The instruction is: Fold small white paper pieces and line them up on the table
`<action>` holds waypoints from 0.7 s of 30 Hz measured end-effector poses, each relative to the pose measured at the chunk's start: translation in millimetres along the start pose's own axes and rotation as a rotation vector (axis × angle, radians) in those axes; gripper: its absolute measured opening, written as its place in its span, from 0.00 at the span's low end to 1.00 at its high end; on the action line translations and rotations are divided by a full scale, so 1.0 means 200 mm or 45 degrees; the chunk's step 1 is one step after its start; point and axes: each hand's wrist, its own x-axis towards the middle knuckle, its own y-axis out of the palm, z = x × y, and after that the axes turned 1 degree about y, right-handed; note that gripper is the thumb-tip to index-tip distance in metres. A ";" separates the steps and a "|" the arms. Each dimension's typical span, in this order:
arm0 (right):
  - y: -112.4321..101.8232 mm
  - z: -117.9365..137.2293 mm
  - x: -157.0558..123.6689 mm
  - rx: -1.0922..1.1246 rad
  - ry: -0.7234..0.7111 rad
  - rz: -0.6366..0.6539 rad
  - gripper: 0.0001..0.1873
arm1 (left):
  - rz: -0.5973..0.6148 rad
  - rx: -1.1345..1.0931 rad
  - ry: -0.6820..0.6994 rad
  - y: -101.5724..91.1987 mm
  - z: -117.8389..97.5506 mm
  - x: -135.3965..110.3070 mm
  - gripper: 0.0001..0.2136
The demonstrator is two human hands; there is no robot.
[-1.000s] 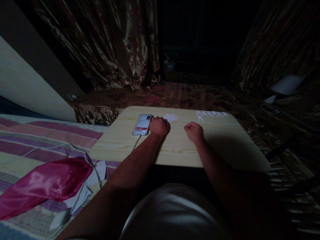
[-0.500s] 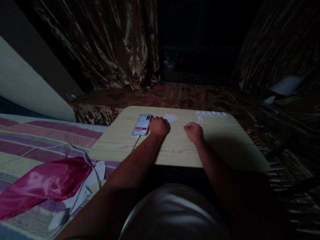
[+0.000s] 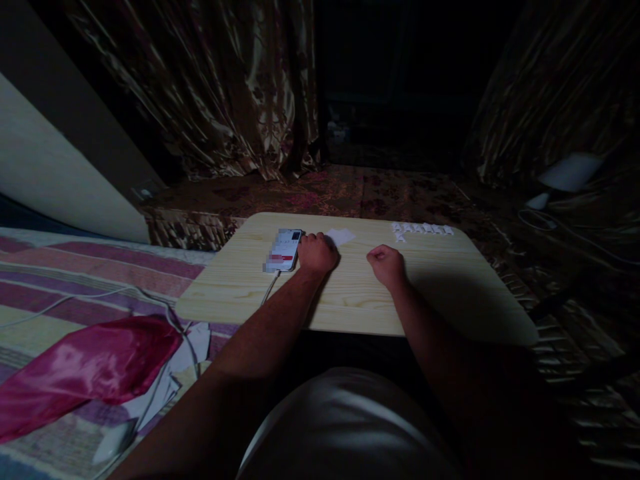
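Note:
My left hand (image 3: 319,253) rests on the table, closed with its knuckles up, right beside a phone (image 3: 289,251). Its screen is lit and partly blurred out. Just past that hand lie some white paper pieces (image 3: 342,235). My right hand (image 3: 388,264) is also closed, thumb against the curled fingers, over the middle of the table. Nothing shows in either fist. Beyond the right hand stands a row of small folded white paper pieces (image 3: 423,229), with a single similar folded piece (image 3: 401,237) in front of the row's left end.
The light wooden table (image 3: 360,313) has rounded corners. A white cable (image 3: 270,288) runs from the phone under my left forearm. On the striped bed (image 3: 30,267) at left lie a shiny pink cloth (image 3: 100,360) and papers (image 3: 197,343). A lamp (image 3: 570,173) stands at right.

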 end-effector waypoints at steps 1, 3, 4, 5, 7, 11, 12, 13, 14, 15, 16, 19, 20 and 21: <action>0.00 0.00 0.00 -0.002 0.001 -0.002 0.06 | -0.001 0.001 -0.005 0.00 0.00 0.00 0.23; 0.00 0.00 0.00 -0.003 -0.003 -0.003 0.06 | -0.002 0.004 -0.013 -0.01 -0.01 0.00 0.22; 0.00 0.00 0.00 -0.003 -0.006 -0.001 0.06 | -0.002 0.007 -0.017 -0.01 -0.01 0.00 0.22; 0.00 0.00 0.00 -0.005 -0.009 0.002 0.06 | -0.001 0.010 -0.018 -0.01 -0.01 0.00 0.22; 0.00 0.00 0.00 -0.006 -0.006 0.009 0.06 | 0.000 0.013 -0.022 -0.01 -0.01 0.00 0.22; 0.00 0.00 0.00 0.014 -0.018 0.009 0.06 | -0.030 0.004 -0.009 0.00 0.00 0.00 0.22; 0.00 0.00 0.00 0.016 -0.022 0.006 0.06 | -0.041 -0.001 -0.005 0.01 0.00 0.00 0.22; 0.00 0.00 0.00 0.015 -0.025 0.004 0.06 | -0.051 -0.008 -0.003 0.01 0.00 0.01 0.22; 0.00 0.00 0.00 0.011 -0.024 0.004 0.06 | -0.059 -0.017 -0.004 0.01 0.00 0.01 0.22; 0.00 0.00 0.00 0.005 -0.020 0.004 0.06 | -0.067 -0.027 -0.005 0.02 0.00 0.01 0.22; 0.00 0.00 0.00 0.001 -0.017 0.007 0.06 | -0.074 -0.041 -0.005 0.02 0.00 0.01 0.22; -0.01 0.00 0.00 -0.003 -0.021 0.019 0.06 | -0.106 -0.100 0.010 0.03 0.01 0.02 0.23; -0.01 0.00 0.00 -0.002 -0.024 0.019 0.06 | -0.116 -0.124 0.021 0.03 0.01 0.02 0.24; -0.01 0.00 0.00 0.000 -0.025 0.017 0.06 | -0.123 -0.148 0.031 0.03 0.01 0.02 0.26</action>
